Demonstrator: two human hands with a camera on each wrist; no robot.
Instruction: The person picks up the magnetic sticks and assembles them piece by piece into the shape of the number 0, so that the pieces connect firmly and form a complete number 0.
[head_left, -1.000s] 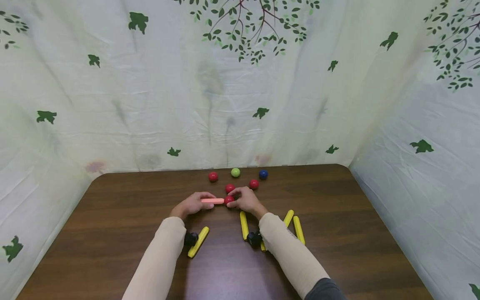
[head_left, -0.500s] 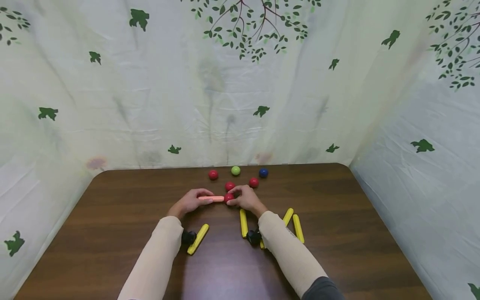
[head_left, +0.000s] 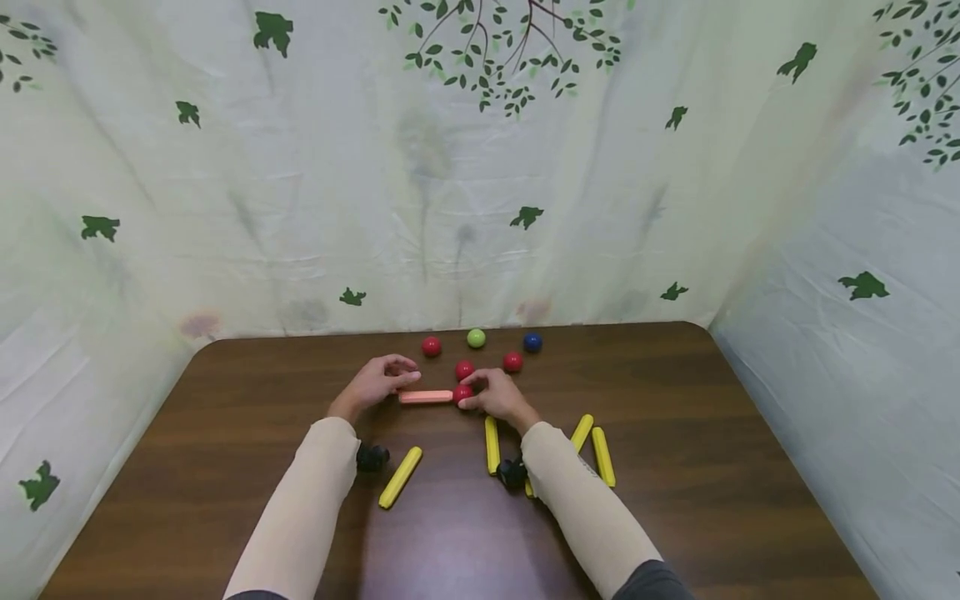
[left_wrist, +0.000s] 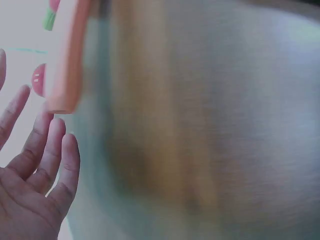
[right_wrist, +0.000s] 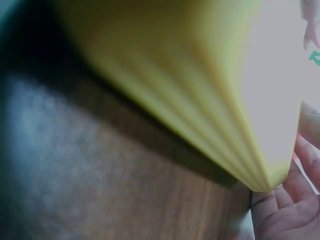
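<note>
A pink ridged stick (head_left: 425, 397) lies crosswise on the table, its right end meeting a red ball (head_left: 460, 392). My right hand (head_left: 502, 396) holds that ball between thumb and fingers from the right. Just behind the stick's left end, my left hand (head_left: 375, 385) holds nothing. In the left wrist view its spread fingers (left_wrist: 70, 155) are apart from the end of the pink stick (left_wrist: 67, 75). A yellow stick (right_wrist: 175, 80) fills much of the right wrist view and hides part of the right hand (right_wrist: 290, 215).
Behind the hands sit more red balls (head_left: 431, 347), a green ball (head_left: 476, 338) and a blue ball (head_left: 532, 342). Yellow sticks (head_left: 401, 477) lie nearer on the brown table (head_left: 187, 467), several around the right forearm. A patterned cloth (head_left: 315, 208) hangs behind the table.
My left hand has let go of the pink stick and drawn back up and left, its fingers opening. The right hand keeps holding the red ball in place.
</note>
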